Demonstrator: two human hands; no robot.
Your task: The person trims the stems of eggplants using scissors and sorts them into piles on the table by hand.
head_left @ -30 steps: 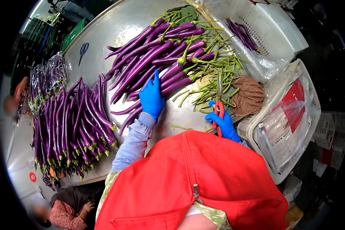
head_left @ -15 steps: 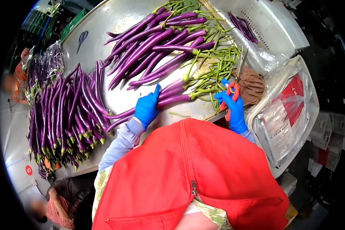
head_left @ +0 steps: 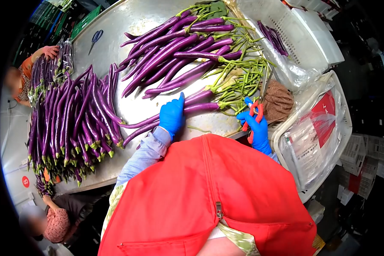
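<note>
Apron (head_left: 200, 179), red, nearest. Beyond: left hand (head_left: 172, 116) closed round two long eggplants (head_left: 202, 107) on metal bench (head_left: 112, 49); right hand (head_left: 260, 133) clasping red-handled scissors (head_left: 260, 113), blades near brown cloth (head_left: 279, 100) and green stalks (head_left: 247, 79). Farther: short-stemmed eggplants (head_left: 74, 117) piled at left; long-stalked eggplants (head_left: 166, 57) heaped at centre. Farthest: blue-handled scissors (head_left: 97, 36); another person's hand (head_left: 51, 52) at bagged eggplants (head_left: 65, 59).

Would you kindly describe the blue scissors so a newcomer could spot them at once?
On the metal table, look beyond the left heap of eggplants, toward the upper-left edge. The scissors lie there on bare metal, their handles dark blue; the red-handled pair is in the right hand.
</note>
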